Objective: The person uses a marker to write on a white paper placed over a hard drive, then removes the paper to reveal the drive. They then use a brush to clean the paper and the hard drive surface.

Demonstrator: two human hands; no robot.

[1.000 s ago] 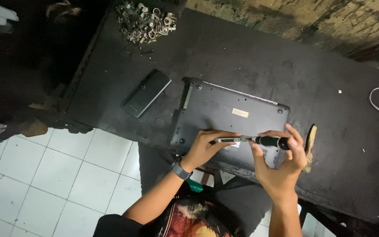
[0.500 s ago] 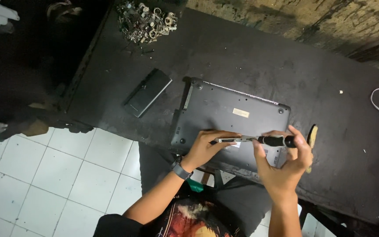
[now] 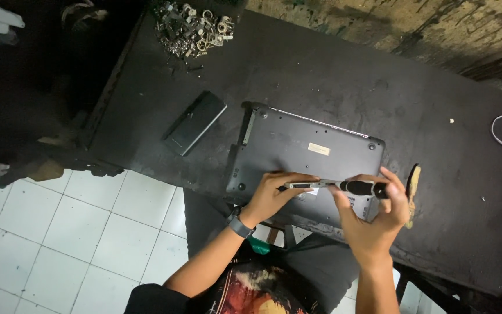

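The head camera is looking almost straight down from above the person's own shoulders, sitting fairly high. It is taking in the whole dark table [image 3: 332,75], with its far edge running along the top of the frame and the white tiled floor [image 3: 59,232] showing lower left. The forearms are rising in from the bottom edge. Only this one view is running.

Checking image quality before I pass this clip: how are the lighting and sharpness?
Head view: dim overall, the top left nearly black; the white floor tiles are brightest. Both hands, the screwdriver and the laptop read sharp enough, with no motion blur.
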